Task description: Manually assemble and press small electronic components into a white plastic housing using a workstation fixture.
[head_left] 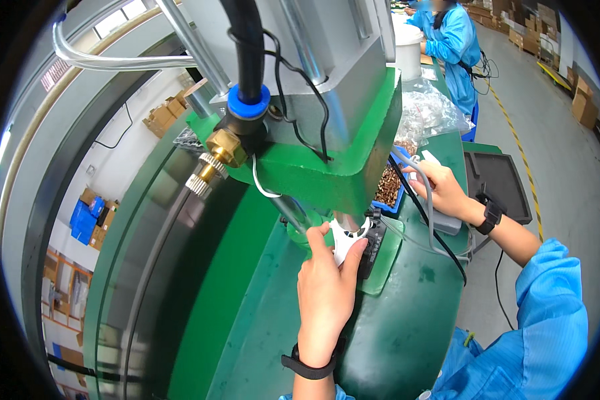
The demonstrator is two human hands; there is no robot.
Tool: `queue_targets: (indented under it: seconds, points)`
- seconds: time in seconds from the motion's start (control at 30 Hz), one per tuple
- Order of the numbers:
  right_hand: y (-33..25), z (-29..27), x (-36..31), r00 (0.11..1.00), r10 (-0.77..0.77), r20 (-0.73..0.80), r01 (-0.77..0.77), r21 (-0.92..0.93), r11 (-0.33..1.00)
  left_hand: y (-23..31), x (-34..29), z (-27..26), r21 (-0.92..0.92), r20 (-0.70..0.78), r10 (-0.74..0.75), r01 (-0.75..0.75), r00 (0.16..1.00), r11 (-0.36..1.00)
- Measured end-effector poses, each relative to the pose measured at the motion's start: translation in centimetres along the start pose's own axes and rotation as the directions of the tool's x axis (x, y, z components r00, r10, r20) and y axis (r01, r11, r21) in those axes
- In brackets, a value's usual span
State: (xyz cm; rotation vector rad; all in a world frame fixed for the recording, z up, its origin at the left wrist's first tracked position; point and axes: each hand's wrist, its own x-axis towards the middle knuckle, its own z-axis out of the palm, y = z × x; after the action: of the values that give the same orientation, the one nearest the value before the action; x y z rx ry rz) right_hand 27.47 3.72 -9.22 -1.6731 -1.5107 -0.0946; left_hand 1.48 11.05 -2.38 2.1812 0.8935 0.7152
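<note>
Thumb and fingers of my left hand (328, 288) close on a white plastic part (343, 248), which sits at a black fixture (375, 248) beneath the press head (313, 170). A metal ram (348, 221) comes down from the green head close to that part. Farther right, my right hand (445, 192) is beside a blue bin (399, 201) of small brass-coloured pieces (388, 187). Its fingertips are pinched together around something small and pale, too small to name. A grey cable passes in front of these fingers.
The fixture's green base plate (383, 280) rests on the green bench (407, 327). Black and grey cables (440, 241) hang beside my right hand. Clear plastic bags (433, 110) and a white bucket (407, 53) stand farther back, near a person in blue (457, 47).
</note>
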Motion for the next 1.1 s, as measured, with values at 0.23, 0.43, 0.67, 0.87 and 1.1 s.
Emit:
queue_targets:
  seconds: [0.23, 0.43, 0.67, 0.87, 1.1]
  points:
    - [-0.1, 2.2, 3.4, 0.979, -0.123, 0.163, 0.150, -0.167, 0.975, -0.8, -0.2, 0.3, -0.019, -0.028, 0.052, -0.053, 0.998, 0.998]
    - [3.0, 5.8, 5.3, 0.939, -0.213, 0.272, 0.288, -0.276, 0.917, 0.6, -0.4, -0.1, -0.018, 0.049, -0.058, 0.059, 0.997, 0.998]
    - [4.9, 8.0, 6.3, 0.880, -0.420, 0.222, 0.468, -0.251, 0.848, 0.3, 0.7, -1.5, -0.409, -0.010, -0.045, 0.037, 0.999, 0.912]
    - [6.5, 4.6, 3.7, 0.935, -0.221, 0.277, 0.317, -0.376, 0.871, -2.1, -0.1, -8.7, -0.459, -0.113, -0.074, 0.014, 0.991, 0.888]
    - [3.7, 2.8, 4.2, 0.970, -0.045, 0.240, 0.071, -0.099, 0.993, -14.9, -1.8, -10.8, 0.241, -0.535, -0.544, 0.734, 0.646, 0.635]
